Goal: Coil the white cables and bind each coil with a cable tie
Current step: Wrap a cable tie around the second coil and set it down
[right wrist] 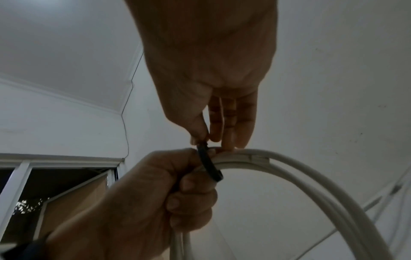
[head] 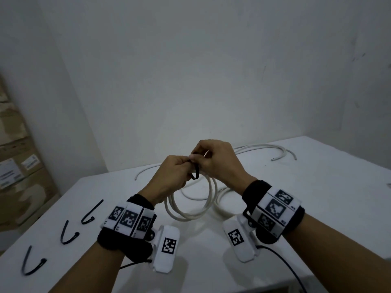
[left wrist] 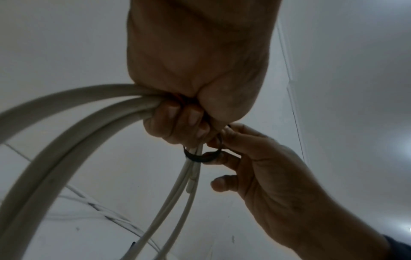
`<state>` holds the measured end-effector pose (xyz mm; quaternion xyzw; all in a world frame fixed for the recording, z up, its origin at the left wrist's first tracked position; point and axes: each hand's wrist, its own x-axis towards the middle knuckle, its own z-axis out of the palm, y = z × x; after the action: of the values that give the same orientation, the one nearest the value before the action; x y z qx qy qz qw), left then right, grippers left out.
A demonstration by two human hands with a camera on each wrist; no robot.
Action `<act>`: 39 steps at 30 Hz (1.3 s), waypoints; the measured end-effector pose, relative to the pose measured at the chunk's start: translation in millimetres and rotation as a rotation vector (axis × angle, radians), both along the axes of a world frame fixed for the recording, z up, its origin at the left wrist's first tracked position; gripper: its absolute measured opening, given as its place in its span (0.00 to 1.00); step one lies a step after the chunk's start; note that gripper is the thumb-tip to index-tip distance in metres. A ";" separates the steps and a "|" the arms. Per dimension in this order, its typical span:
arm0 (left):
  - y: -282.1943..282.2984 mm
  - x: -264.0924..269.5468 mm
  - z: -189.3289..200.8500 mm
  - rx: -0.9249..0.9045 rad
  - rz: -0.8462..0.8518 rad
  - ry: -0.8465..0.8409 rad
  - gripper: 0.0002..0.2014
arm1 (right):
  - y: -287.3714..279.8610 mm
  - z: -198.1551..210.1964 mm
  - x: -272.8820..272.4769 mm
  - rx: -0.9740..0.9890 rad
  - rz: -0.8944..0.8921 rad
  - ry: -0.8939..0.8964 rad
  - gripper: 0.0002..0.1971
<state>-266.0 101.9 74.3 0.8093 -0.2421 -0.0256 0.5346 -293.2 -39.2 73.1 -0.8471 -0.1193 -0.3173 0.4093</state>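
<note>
A white cable coil (head: 190, 206) hangs above the table from my left hand (head: 175, 172), whose curled fingers grip its strands (left wrist: 138, 103) at the top. A black cable tie (head: 195, 173) loops round the bundle just beside that grip; it shows as a dark ring (left wrist: 201, 157) in the left wrist view and a black band (right wrist: 210, 167) in the right wrist view. My right hand (head: 213, 157) pinches the tie's end between thumb and forefinger (right wrist: 200, 135), its other fingers straight against the coil.
Three spare black cable ties (head: 90, 213) (head: 68, 234) (head: 32, 263) lie on the white table (head: 317, 208) at the left. Loose white cables (head: 273, 150) lie at the back, another (head: 224, 199) under the coil. Cardboard boxes (head: 19, 166) stand left of the table.
</note>
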 end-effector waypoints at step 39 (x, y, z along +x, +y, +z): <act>-26.2 -0.3 2.0 -0.031 -0.053 0.123 0.13 | -31.4 58.1 35.4 0.395 0.201 0.315 0.09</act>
<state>-266.4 75.7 76.4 0.7910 -0.2305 -0.0859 0.5602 -257.8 -70.6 131.2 -0.7736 -0.0734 -0.1567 0.6096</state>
